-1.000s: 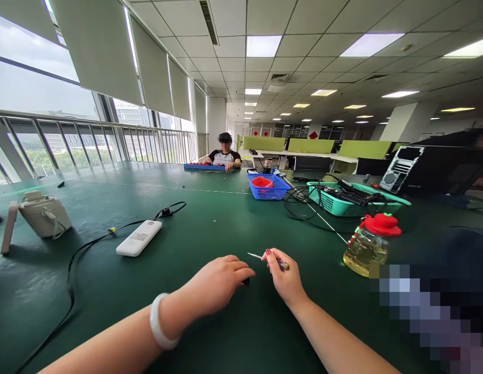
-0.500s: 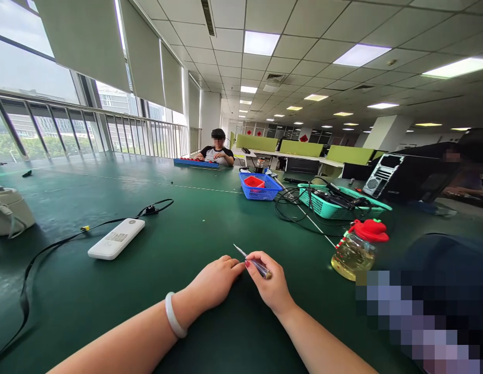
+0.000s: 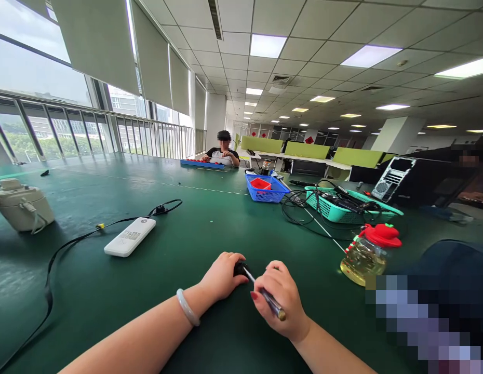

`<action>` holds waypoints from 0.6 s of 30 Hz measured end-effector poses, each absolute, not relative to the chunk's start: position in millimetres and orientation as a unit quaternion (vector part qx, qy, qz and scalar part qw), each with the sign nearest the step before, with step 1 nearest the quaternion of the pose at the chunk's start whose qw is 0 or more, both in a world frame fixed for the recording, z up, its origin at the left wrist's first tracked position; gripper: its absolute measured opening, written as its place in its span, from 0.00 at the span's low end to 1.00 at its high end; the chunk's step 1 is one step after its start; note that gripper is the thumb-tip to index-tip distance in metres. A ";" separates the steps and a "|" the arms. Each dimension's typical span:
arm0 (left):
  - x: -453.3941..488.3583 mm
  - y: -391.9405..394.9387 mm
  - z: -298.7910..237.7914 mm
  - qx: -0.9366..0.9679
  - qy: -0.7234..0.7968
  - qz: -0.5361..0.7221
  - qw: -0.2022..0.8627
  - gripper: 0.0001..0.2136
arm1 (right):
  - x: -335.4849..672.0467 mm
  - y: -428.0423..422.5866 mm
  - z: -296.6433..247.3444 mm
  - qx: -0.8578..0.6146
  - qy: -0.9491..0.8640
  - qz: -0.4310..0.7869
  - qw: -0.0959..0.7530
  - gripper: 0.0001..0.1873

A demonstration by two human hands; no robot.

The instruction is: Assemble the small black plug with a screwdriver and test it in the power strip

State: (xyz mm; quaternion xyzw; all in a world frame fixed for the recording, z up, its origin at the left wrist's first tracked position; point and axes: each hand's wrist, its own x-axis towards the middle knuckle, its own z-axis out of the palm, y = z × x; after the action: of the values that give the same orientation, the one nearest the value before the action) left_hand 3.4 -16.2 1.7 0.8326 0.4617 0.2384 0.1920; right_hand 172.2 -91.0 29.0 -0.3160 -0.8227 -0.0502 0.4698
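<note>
My left hand (image 3: 225,275), with a pale bangle at its wrist, is closed around a small black object (image 3: 240,268) on the green tabletop. Fingers hide much of that object, so its kind cannot be made out. My right hand (image 3: 282,296) grips the handle of a slim screwdriver (image 3: 271,301). Its metal shaft points up and left, with the tip at the black object. The handle's end sticks out below my right fingers, towards me.
On the left lie a white power bank (image 3: 130,238), a black strap (image 3: 72,240) and a beige container (image 3: 23,205). A red-lidded jar (image 3: 366,259) stands right; beyond are a blue basket (image 3: 267,195) and a green basket (image 3: 331,208) with cables. Someone (image 3: 224,150) sits across the table.
My right hand has turned and shifted right and down, bringing the screwdriver's tip to the black object. My left hand has lifted its fingers around that object, now visible. The view has shifted slightly left.
</note>
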 end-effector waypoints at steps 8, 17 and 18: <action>0.9 -12.2 -2.3 0.836 0.447 0.248 0.199 0.17 | 164.4 -92.1 30.7 -0.303 -0.859 -0.104 0.399 0.07; 1.0 -13.0 1.0 0.843 0.449 0.236 0.180 0.21 | 162.8 -90.5 31.6 -0.311 -0.863 -0.123 0.378 0.10; 1.2 -12.8 0.7 0.842 0.452 0.235 0.180 0.21 | 162.4 -90.4 30.6 -0.306 -0.861 -0.128 0.385 0.10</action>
State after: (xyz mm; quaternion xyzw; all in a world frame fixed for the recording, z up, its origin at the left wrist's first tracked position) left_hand 1.2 -12.8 0.7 0.8418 0.4516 0.2348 0.1799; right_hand 162.4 -90.4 30.6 -0.3064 -0.8613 -0.1275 0.3848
